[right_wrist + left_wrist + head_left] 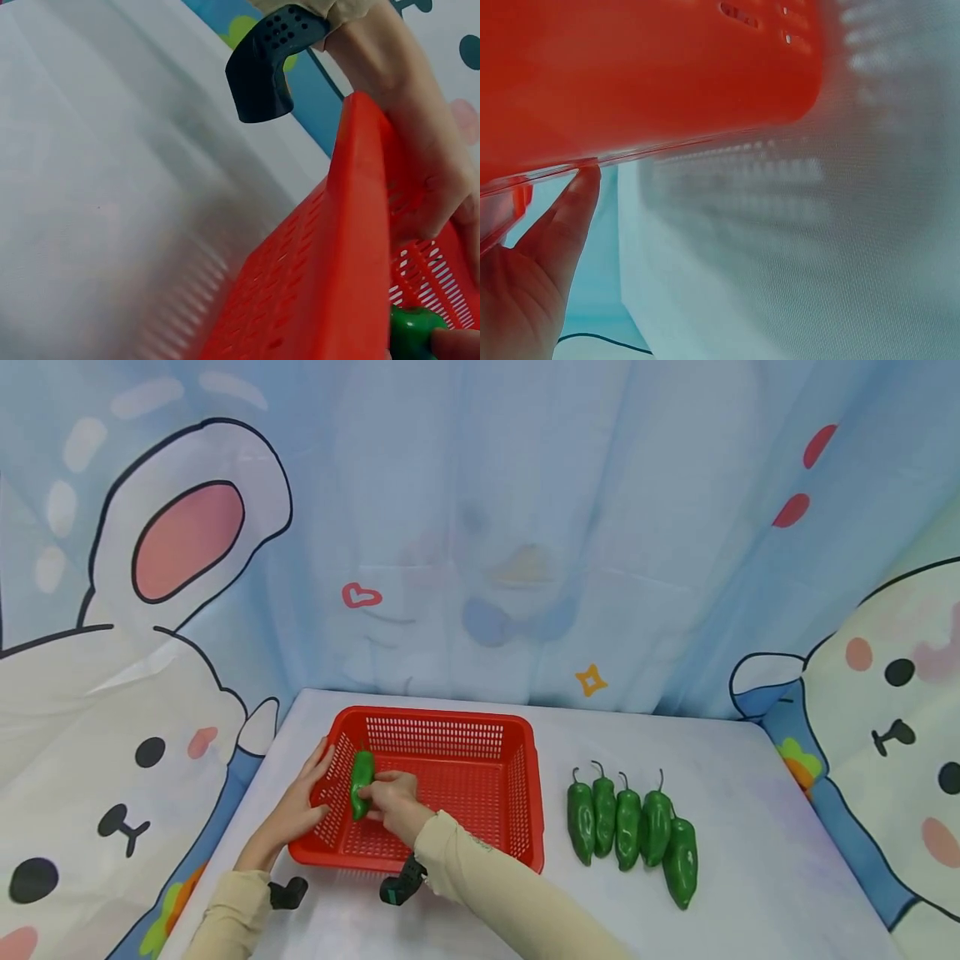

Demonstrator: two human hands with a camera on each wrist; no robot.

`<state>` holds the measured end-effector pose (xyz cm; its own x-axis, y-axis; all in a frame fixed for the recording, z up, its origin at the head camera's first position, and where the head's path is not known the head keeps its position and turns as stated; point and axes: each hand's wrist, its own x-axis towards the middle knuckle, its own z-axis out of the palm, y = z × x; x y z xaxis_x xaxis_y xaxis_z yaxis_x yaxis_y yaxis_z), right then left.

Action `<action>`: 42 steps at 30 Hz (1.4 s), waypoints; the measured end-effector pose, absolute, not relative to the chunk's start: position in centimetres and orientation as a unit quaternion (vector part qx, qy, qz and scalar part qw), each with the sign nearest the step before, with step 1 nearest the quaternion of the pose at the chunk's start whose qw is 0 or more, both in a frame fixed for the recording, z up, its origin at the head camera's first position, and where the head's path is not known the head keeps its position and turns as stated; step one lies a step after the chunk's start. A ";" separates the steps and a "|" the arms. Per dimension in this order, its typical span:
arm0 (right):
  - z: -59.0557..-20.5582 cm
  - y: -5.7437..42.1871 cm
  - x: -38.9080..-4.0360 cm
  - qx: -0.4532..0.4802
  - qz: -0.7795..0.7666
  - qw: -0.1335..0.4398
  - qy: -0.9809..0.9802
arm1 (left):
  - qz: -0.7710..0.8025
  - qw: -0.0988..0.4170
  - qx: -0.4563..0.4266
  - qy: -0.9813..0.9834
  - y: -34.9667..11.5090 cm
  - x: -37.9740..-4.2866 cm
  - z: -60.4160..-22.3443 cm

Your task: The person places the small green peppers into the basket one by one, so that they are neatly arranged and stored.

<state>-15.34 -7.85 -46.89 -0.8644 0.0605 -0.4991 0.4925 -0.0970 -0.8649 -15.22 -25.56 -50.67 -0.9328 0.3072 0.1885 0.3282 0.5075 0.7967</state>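
A red plastic basket (450,785) with slotted walls stands on the white table. Inside it, toward the left wall, my right hand (396,800) pinches a green chili pepper (362,783) that stands lengthwise, stem toward the back. Part of that pepper (414,332) shows past the rim in the right wrist view. My left hand (296,806) rests on the basket's left rim with fingers spread and fairly straight, thumb over the inner side. In the left wrist view, a straight finger of the left hand (551,247) touches the rim.
To the right of the basket, several green chili peppers (630,818) lie side by side in a row, stems mostly toward the back. A blue printed curtain (480,527) hangs behind the table. Each wrist carries a black camera (403,881).
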 end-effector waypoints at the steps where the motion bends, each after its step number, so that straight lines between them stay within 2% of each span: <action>1: -47.1 -8.0 -15.4 0.214 -0.706 0.156 0.657 | -0.461 0.011 -0.182 -0.868 -25.6 -15.2 -50.7; 18: -49.6 -9.1 -15.5 0.257 -0.645 0.164 0.700 | -0.456 0.014 -0.167 -0.874 -25.6 -14.7 -50.3; 32: -49.7 -10.3 -15.6 0.248 -0.637 0.142 0.716 | -0.460 0.026 -0.174 -0.870 -25.7 -15.1 -50.4; 42: -50.2 -10.2 -16.2 0.260 -0.629 0.149 0.717 | -0.466 0.018 -0.169 -0.868 -25.3 -15.3 -50.6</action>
<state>-16.16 -10.19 -50.19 -0.8204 0.1859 -0.5407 0.5603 0.0725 -0.8251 -15.27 -25.29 -50.57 -0.9423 0.2760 0.1893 0.3103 0.5086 0.8031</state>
